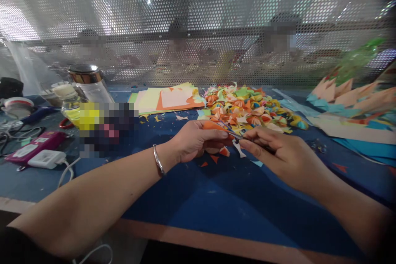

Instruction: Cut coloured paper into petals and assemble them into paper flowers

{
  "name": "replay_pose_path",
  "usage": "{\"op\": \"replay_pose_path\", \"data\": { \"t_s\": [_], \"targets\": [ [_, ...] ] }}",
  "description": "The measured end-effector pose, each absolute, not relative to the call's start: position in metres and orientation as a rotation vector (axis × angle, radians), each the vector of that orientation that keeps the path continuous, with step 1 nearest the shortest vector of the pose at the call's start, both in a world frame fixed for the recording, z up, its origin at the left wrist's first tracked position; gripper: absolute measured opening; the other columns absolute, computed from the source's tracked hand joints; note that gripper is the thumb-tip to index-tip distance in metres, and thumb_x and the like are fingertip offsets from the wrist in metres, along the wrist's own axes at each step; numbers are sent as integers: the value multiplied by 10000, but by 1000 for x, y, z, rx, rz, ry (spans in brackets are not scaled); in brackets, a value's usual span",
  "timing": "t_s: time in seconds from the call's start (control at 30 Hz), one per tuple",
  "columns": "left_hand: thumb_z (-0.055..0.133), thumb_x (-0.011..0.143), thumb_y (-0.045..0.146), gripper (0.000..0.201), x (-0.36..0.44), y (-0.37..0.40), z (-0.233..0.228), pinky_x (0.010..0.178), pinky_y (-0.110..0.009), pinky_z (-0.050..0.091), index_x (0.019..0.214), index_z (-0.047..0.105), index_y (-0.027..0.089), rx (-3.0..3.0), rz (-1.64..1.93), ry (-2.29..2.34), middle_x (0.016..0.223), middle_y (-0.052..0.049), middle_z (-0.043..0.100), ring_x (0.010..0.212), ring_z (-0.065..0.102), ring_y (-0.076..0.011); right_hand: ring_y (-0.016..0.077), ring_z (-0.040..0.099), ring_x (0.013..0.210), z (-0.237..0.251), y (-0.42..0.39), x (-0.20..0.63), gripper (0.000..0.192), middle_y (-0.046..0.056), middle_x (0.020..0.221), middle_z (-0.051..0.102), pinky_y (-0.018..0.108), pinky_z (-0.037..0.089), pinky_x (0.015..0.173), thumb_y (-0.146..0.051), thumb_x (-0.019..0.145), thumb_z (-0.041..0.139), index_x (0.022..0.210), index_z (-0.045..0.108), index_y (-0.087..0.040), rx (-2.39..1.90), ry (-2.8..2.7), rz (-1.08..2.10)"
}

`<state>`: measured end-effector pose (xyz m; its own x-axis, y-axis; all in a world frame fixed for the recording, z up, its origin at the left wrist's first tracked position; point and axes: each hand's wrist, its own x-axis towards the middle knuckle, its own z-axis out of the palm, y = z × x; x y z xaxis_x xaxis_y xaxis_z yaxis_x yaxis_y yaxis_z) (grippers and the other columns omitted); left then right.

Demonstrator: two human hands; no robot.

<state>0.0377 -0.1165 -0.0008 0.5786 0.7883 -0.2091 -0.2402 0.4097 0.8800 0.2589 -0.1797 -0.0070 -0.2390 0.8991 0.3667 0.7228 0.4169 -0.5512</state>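
A blue, matte worktop (216,210) carries thin, flat paper everywhere — a fanned stack of pastel sheets (168,99) at the back, a loose heap of small folded paper pieces (250,111) in orange, yellow and green beside it, and tiny triangular offcuts (213,159) scattered below the hands. A perforated metal screen (198,29) with a fine round-hole pattern rises behind.

The left hand (193,140), a smooth silver bangle (158,160) on its wrist, is curled narrow, thumb and fingers pinching an orange paper piece (213,126). The right hand (278,152) is closed around a pair of scissors (236,135); only the thin metal blade tips show, meeting the paper's edge — how far the blades gape I cannot tell.

The orange paper is creased and pointed, held just above the worktop in front of the folded heap, with a small white scrap (239,148) hanging beneath it.

To the left stand a clear jar with a shiny metal lid (88,80), a white charger (46,159) and a magenta device (37,145).
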Motion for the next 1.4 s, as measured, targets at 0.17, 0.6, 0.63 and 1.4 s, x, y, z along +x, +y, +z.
{"op": "replay_pose_path", "data": {
  "t_s": [0.17, 0.6, 0.63, 1.4],
  "targets": [
    [827, 803, 93, 38, 38, -121, 3, 740, -255, 575, 806, 791, 104, 953, 699, 704, 837, -88, 794, 750, 748, -134, 163, 592, 590, -9, -179, 261, 443, 7, 702, 677, 296, 456, 555, -645, 1013, 519, 912, 679, -244, -1371, -2026, 355],
    [867, 784, 151, 91, 37, -118, -4, 715, -255, 570, 833, 809, 101, 999, 676, 658, 819, -83, 794, 694, 754, -131, 147, 558, 575, -9, -178, 261, 430, -12, 680, 631, 297, 439, 557, -625, 1020, 520, 882, 665, -243, -1371, -2032, 350],
    [877, 774, 155, 110, 37, -117, -4, 709, -253, 566, 841, 809, 100, 1006, 671, 663, 816, -84, 794, 687, 754, -131, 146, 556, 568, -9, -178, 261, 431, -14, 679, 631, 296, 438, 555, -628, 1016, 526, 880, 663, -243, -1372, -2029, 354],
    [986, 628, 305, 324, 36, -119, -3, 756, -244, 573, 818, 805, 115, 1062, 605, 612, 787, -62, 794, 719, 747, -127, 139, 512, 531, -8, -179, 260, 437, -15, 646, 617, 293, 404, 529, -606, 1037, 498, 874, 671, -240, -1363, -2083, 332]
  ]
}}
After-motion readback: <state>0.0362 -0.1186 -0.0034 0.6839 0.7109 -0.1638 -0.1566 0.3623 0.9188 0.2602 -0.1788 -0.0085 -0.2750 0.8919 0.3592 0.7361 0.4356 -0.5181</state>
